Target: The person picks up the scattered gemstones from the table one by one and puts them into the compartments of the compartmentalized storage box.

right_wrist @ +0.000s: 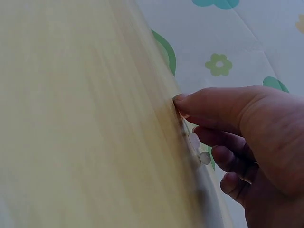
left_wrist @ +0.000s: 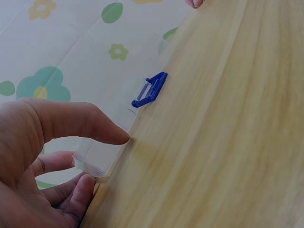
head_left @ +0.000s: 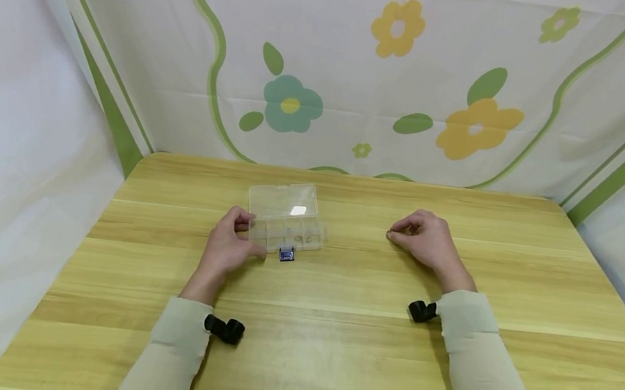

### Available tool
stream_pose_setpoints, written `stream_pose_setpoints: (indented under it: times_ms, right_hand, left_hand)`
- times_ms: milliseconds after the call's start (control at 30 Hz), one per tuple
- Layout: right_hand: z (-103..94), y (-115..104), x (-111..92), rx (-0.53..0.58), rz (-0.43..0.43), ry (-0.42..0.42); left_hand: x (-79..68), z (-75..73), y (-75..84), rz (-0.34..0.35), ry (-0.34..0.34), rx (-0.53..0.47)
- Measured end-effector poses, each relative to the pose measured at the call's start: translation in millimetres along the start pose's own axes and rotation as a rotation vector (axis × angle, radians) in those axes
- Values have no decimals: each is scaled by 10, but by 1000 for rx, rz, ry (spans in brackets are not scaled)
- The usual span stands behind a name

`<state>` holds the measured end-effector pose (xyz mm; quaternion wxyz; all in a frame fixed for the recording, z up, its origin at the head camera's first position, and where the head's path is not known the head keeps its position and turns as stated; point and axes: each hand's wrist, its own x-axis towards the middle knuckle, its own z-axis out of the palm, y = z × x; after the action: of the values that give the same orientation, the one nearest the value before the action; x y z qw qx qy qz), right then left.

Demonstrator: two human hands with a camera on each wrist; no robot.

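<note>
A clear plastic compartment box (head_left: pixel 279 233) stands on the table with its see-through lid (head_left: pixel 283 199) raised at the back. A blue latch (head_left: pixel 286 254) projects from its front side. My left hand (head_left: pixel 228 243) grips the box's left end, thumb at the front edge and fingers round the far corner; the left wrist view shows the thumb (left_wrist: pixel 111 133) along that edge. Small items (head_left: pixel 300 238) lie in the right-hand compartments. To the right of the box, my right hand (head_left: pixel 426 239) pinches a tiny dark piece (head_left: pixel 388 232) between thumb and index finger, low over the table; its kind cannot be told.
The wood-grain table (head_left: pixel 331 339) ends at a back edge against a white curtain (head_left: pixel 340 50) printed with flowers. White cloth also hangs at both sides. Black cameras (head_left: pixel 227 331) sit on the sleeved wrists.
</note>
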<state>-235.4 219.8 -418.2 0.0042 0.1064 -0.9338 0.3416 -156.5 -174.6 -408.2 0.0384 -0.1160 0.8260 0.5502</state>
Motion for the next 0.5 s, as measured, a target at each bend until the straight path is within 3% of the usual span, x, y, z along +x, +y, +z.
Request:
stream_pose_setpoints:
  times_ms: [500]
  right_hand:
    - [84,-93,27,39,-18,12]
  left_hand:
    - [-16,-2,1,6,0,-8]
